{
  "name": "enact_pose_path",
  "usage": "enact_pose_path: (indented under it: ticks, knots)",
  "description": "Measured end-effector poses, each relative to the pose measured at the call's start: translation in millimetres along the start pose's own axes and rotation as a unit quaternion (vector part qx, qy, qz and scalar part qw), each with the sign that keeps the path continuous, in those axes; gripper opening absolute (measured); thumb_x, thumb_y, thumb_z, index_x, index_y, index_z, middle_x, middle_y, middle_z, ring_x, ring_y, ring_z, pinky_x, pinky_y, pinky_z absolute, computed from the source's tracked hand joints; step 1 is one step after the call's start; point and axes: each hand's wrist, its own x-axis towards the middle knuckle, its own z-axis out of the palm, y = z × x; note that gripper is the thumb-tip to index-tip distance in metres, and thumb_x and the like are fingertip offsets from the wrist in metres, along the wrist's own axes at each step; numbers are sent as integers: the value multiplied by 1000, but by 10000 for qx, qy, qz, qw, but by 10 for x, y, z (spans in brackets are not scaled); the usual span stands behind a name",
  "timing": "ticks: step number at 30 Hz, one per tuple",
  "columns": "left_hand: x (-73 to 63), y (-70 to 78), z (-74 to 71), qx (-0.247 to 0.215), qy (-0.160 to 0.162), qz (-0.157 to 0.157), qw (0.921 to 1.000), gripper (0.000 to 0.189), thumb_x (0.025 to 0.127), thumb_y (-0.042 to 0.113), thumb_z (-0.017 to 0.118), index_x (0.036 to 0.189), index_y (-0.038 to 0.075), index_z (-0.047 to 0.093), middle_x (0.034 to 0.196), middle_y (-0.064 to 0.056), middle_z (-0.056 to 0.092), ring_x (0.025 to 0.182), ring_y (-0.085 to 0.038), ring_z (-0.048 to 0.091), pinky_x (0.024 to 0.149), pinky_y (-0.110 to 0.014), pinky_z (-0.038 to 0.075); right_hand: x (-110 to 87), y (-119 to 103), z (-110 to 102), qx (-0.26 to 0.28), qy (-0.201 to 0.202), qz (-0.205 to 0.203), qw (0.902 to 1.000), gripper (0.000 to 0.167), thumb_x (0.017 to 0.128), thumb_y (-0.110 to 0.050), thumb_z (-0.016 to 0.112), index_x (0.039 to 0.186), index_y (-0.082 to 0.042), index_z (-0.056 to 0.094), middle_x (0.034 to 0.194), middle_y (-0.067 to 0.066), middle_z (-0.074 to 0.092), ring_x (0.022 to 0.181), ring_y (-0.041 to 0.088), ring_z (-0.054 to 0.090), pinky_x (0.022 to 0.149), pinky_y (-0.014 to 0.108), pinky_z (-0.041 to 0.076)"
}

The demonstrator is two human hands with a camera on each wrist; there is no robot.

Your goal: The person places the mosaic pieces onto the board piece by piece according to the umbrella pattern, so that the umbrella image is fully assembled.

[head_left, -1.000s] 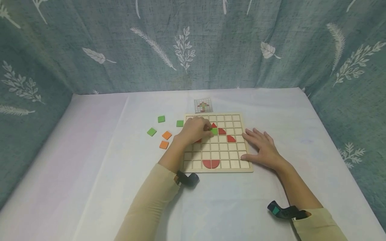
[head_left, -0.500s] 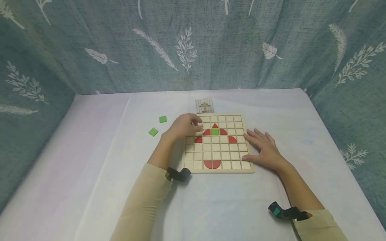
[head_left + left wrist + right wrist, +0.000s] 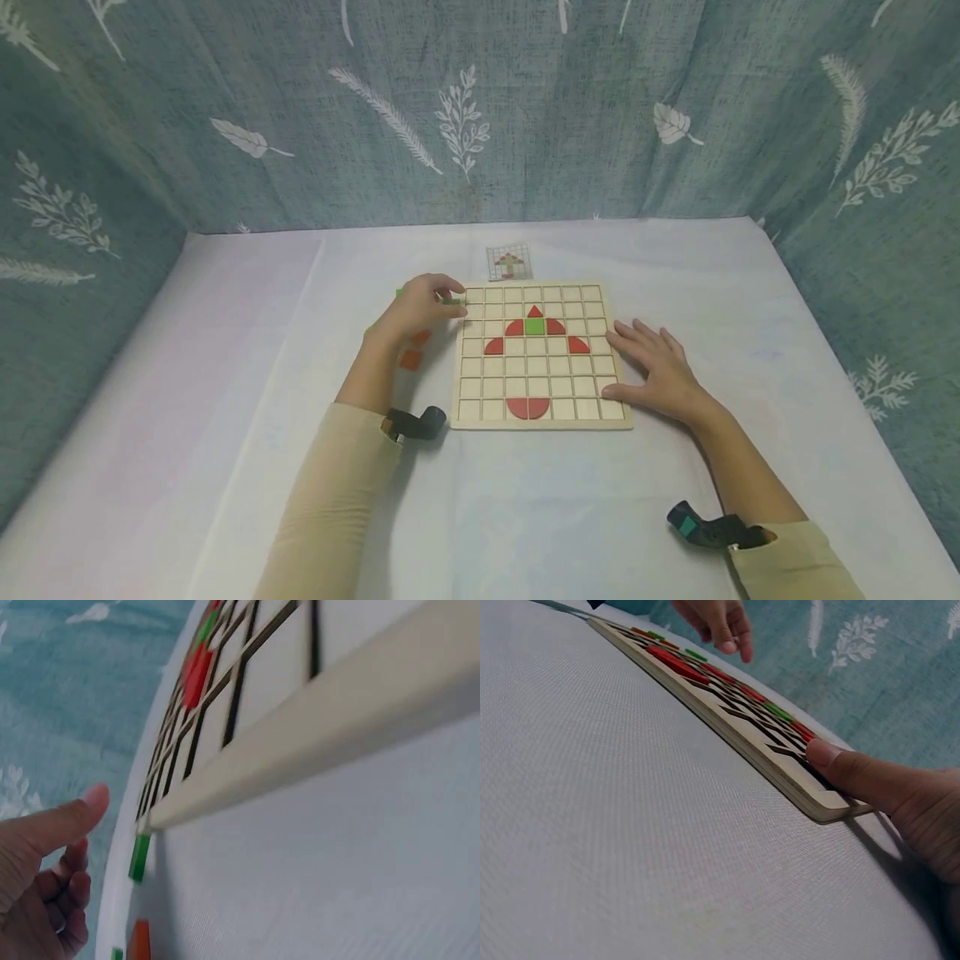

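Observation:
My left hand [image 3: 420, 307] hovers by the left edge of a wooden grid board [image 3: 491, 387], thumb and fingers apart and nothing between them. Close under it lies a green square tile [image 3: 139, 857], against the board's corner in the left wrist view. Two orange tiles [image 3: 410, 360] lie beside that wrist, partly covered. On the board, a green tile [image 3: 534, 327] sits below a red triangle [image 3: 535, 312], with red quarter-circle pieces [image 3: 494, 347] to either side and a red half-round pair [image 3: 528, 408] near the front. My right hand [image 3: 656, 375] rests on the board's right edge, fingers spread.
Behind the board lies a small pattern card [image 3: 509, 262] with a gridded picture. Other green tiles are mostly hidden by the left hand. White cloth [image 3: 562, 517] covers the table, and a leaf-patterned curtain [image 3: 555, 125] closes off the back and sides.
My left hand has moved left off the board, uncovering the red pieces and the green tile there, and now hangs over the loose tiles. The right hand stays put.

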Motion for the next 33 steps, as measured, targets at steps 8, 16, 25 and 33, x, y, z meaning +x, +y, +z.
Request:
enact_pose_path:
  ticks: [8, 16, 25, 33]
  knots:
    - [46, -123, -55, 44, 45, -602, 9982, 43, 82, 18, 72, 122, 7, 59, 123, -14, 54, 112, -31, 50, 92, -43, 44, 9, 13, 8, 8, 1, 23, 10000, 84, 73, -42, 77, 140, -5, 43, 150, 18, 32, 142, 37, 16, 111, 56, 1]
    - [80, -184, -16, 478, -10, -931, 9945, 40, 82, 21, 72, 118, 6, 62, 123, -13, 57, 118, -31, 50, 100, -45, 40, 0, 21, 5, -13, 0, 50, 10000, 84, 73, -43, 77, 140, -5, 43, 151, 18, 32, 142, 37, 16, 111, 56, 1]
    - [32, -186, -85, 1248, 220, -443, 9909, 38, 86, 26, 66, 115, 1, 65, 113, -15, 63, 104, -30, 58, 89, -42, 47, 26, 50, 8, 0, -38, -45, 10000, 85, 73, -43, 76, 141, -5, 42, 151, 18, 32, 142, 36, 15, 111, 56, 1]
    - [72, -81, -69, 1095, 201, -370, 9931, 39, 88, 29, 64, 117, 3, 64, 114, -16, 61, 102, -29, 56, 86, -41, 47, 7, 38, 7, 13, -43, 30, 10000, 85, 72, -43, 77, 141, -4, 43, 150, 18, 32, 142, 37, 15, 111, 56, 1]
